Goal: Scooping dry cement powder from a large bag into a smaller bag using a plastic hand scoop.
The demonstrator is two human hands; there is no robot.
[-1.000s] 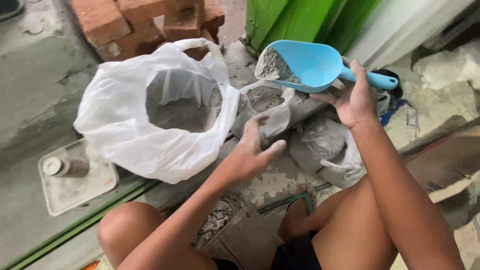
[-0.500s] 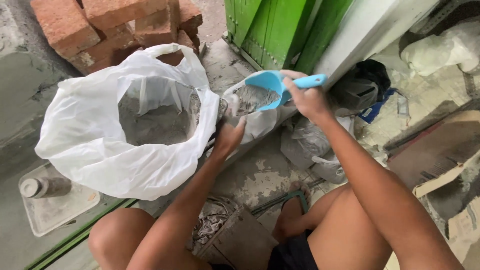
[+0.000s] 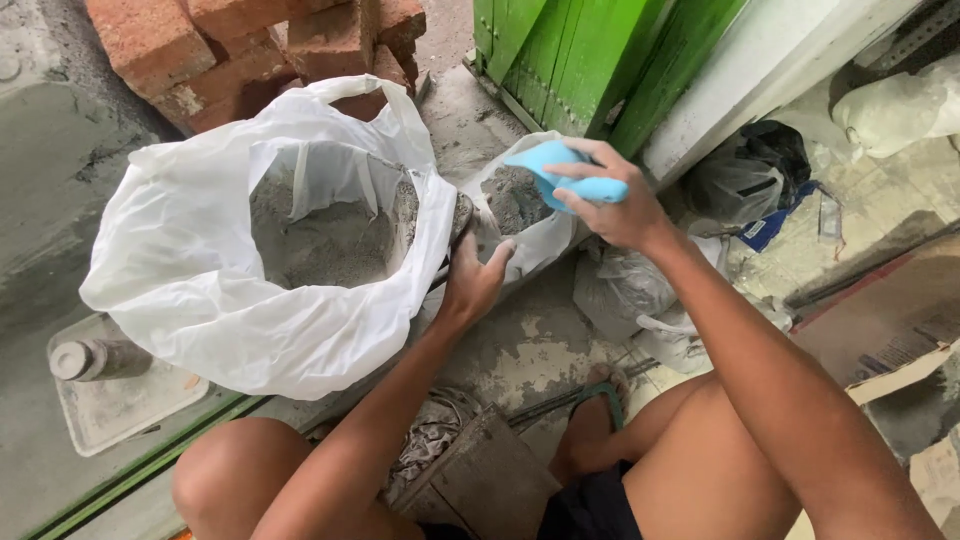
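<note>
Scoop (image 3: 560,172) and small bag (image 3: 520,215) sit together at the middle of the view: the blue plastic scoop is gripped by its handle in the right hand (image 3: 615,205), fingers wrapped closed around it, and its bowl end dips down and to the left into the mouth of the small white bag, where grey powder shows. The scoop's long axis runs from the hand at the right toward the bag at the left, tilted downward. The left hand (image 3: 470,280) lies just below and left of that bag, fingers pinching its rim and holding the mouth open, so it sits between the small bag and the large white bag (image 3: 230,300). The large bag stands directly left, touching the small one, its mouth wide and grey powder inside. Red bricks (image 3: 250,50) are stacked behind it, a green door (image 3: 600,60) stands behind the scoop, and a small tray (image 3: 130,405) lies on the floor at lower left.
</note>
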